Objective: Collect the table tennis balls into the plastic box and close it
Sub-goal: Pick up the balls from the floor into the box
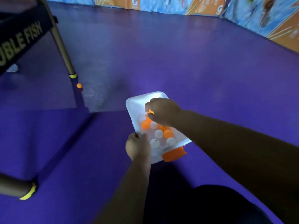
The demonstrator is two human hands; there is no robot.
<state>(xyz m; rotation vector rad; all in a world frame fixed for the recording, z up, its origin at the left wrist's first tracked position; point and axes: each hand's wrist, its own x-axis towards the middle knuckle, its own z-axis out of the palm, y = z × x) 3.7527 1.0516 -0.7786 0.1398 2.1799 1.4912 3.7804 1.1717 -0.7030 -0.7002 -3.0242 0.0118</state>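
Observation:
A clear plastic box (135,104) with an orange latch (174,155) is held above the purple floor, open at the top. Several orange and white table tennis balls (158,133) lie inside it. My left hand (137,147) grips the box's near left edge. Over the box's far half, my right hand (161,111) curls around an orange ball (151,112) that shows between the fingers. One more orange ball (79,85) lies on the floor by a table leg, far left of the box. No lid is visible.
A table tennis table's dark frame (24,38) and leg (62,44) stand at the left, with another leg's foot (27,193) at the lower left. Printed barrier boards (242,12) line the back and right. Purple floor (178,62) stretches between.

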